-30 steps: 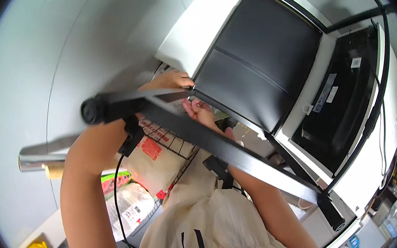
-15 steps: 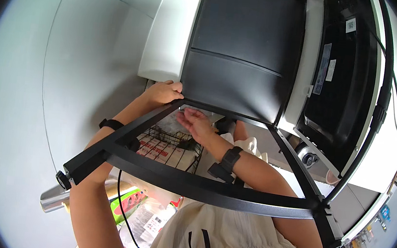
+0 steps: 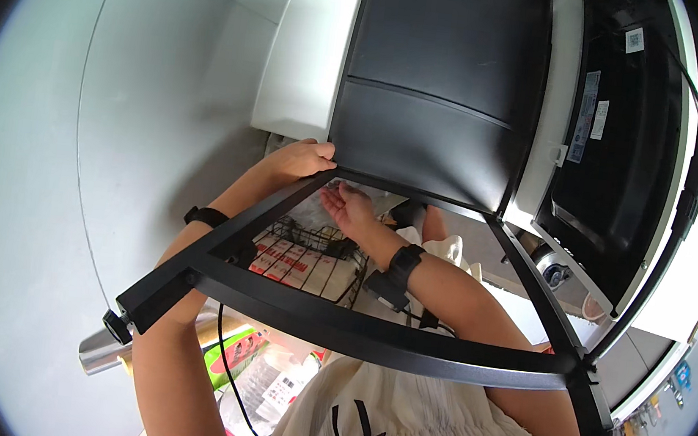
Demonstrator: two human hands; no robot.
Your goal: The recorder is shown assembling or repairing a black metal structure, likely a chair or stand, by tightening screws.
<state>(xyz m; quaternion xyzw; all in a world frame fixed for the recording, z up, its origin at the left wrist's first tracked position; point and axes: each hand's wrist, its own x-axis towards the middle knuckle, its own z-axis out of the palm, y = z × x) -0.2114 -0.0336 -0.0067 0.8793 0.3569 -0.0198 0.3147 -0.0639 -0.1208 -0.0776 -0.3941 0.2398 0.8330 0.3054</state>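
Observation:
At the near left corner of a black metal frame [image 3: 386, 354], my left hand [image 3: 302, 160] is closed over the edge beside a flat black panel [image 3: 425, 141]. My right hand [image 3: 350, 210] reaches up through the frame's opening to just below that same corner, palm up. Its fingers are bent and drawn together. Whatever they hold there, if anything, is too small or hidden to make out. Both wrists wear black bands, and a small dark box [image 3: 386, 290] hangs by the right one. A black knob [image 3: 116, 327] sits on the frame's lower left end.
Below the opening is a black wire basket [image 3: 309, 269] with white, red-printed packaging. A white rounded casing [image 3: 303, 51] stands left of the panel, by a pale tiled wall [image 3: 167, 88]. To the right are a dark glossy appliance [image 3: 619, 161] and a black pole [image 3: 693, 186] with cables.
The view has shifted slightly, so the frame and panel appear a little further right. My left hand keeps its place at the corner; my right hand stays beneath it, its fingers turned slightly.

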